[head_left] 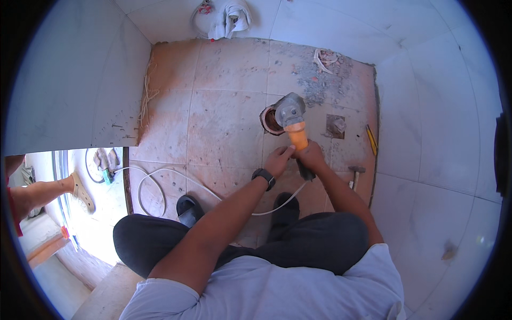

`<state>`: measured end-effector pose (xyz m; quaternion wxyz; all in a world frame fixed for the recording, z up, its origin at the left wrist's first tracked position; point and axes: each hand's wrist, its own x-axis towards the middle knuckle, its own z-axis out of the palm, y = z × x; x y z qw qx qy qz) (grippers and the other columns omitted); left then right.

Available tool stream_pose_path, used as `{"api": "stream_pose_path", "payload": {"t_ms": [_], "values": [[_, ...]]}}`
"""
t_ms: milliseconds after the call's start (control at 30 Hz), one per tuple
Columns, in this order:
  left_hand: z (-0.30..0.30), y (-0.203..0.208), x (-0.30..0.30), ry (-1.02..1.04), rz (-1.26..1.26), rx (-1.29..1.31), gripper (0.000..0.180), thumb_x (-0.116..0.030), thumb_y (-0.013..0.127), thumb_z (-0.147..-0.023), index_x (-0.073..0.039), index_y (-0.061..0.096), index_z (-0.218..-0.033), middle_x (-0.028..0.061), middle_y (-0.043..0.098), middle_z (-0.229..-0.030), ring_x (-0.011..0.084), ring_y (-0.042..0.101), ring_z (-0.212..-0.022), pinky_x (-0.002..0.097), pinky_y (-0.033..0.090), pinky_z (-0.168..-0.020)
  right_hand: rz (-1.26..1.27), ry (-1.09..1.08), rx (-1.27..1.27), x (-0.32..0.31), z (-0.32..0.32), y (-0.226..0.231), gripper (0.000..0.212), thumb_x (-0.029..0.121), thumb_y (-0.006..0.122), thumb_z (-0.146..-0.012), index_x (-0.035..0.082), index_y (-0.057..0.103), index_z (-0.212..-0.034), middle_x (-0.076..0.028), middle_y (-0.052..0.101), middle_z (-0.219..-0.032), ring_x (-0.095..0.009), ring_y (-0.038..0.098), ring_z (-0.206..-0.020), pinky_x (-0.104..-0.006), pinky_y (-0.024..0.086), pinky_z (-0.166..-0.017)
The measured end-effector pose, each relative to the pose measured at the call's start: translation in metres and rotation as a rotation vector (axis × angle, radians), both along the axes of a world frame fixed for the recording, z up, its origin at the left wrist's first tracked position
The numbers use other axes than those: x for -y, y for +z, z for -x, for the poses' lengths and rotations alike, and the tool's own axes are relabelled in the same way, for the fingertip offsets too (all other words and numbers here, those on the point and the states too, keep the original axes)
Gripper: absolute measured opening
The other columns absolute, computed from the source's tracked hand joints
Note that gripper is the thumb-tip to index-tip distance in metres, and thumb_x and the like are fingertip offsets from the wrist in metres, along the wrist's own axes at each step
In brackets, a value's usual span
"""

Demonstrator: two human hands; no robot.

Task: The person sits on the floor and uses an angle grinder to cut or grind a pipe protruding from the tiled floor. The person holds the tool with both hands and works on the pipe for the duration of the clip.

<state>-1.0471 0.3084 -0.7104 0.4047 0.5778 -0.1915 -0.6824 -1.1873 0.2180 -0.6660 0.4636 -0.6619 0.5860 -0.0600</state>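
Observation:
An orange angle grinder point(295, 126) with a grey head points away from me, its disc end beside a round pipe hole point(270, 120) in the dusty tiled floor. My right hand point(311, 156) grips the grinder's body near its rear. My left hand point(279, 160), with a black watch on the wrist, holds the orange body from the left. A white cable point(160, 178) runs from the tool's back end across the floor to the left, through the doorway.
A hammer point(355, 174) and a yellow pencil-like tool point(371, 140) lie by the right wall. A square floor drain point(335, 126) sits right of the hole, rubble point(320, 80) behind it. Another person's leg and sandal point(80, 192) show outside the doorway. White tiled walls enclose the small room.

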Motion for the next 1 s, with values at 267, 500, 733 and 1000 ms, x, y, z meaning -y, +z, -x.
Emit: {"api": "stream_pose_path", "payload": {"t_ms": [267,500,733,1000], "values": [[0.011,-0.003,0.032,0.045,-0.168,0.027,0.071,-0.059,0.067,-0.094,-0.002,0.061,-0.136,0.0118,0.068,-0.121,0.0241,0.065,-0.109,0.0394,0.053,-0.087,-0.012,0.038,0.021,-0.002,-0.011,-0.021,0.037,0.027,0.06,-0.092,-0.007,0.068,-0.106,-0.025,0.074,-0.096,-0.034,0.074,-0.089,-0.0421,0.055,-0.078],[0.011,-0.03,0.033,0.054,-0.061,0.132,0.072,-0.054,0.072,-0.092,0.005,0.064,-0.132,0.0157,0.072,-0.119,0.0242,0.069,-0.106,0.0349,0.052,-0.091,0.052,0.07,0.006,0.0,-0.01,-0.031,0.04,0.029,0.061,-0.088,-0.007,0.068,-0.104,-0.028,0.073,-0.096,-0.044,0.071,-0.092,-0.0472,0.055,-0.079],[0.001,-0.016,0.032,0.018,-0.065,0.195,0.072,-0.053,0.075,-0.09,0.008,0.067,-0.129,0.0155,0.072,-0.121,0.0221,0.068,-0.111,0.0333,0.05,-0.096,0.015,0.074,0.007,0.001,-0.013,-0.034,0.039,0.028,0.061,-0.089,-0.008,0.068,-0.105,-0.027,0.073,-0.093,-0.041,0.073,-0.088,-0.045,0.055,-0.077],[0.001,-0.018,0.031,0.075,-0.061,0.13,0.07,-0.048,0.078,-0.089,0.006,0.067,-0.131,0.0142,0.071,-0.123,0.0192,0.066,-0.113,0.0316,0.049,-0.099,0.01,-0.011,-0.005,0.001,-0.016,-0.036,0.046,0.033,0.069,-0.083,-0.008,0.068,-0.104,-0.029,0.073,-0.097,-0.044,0.072,-0.096,-0.0456,0.056,-0.081]]}}
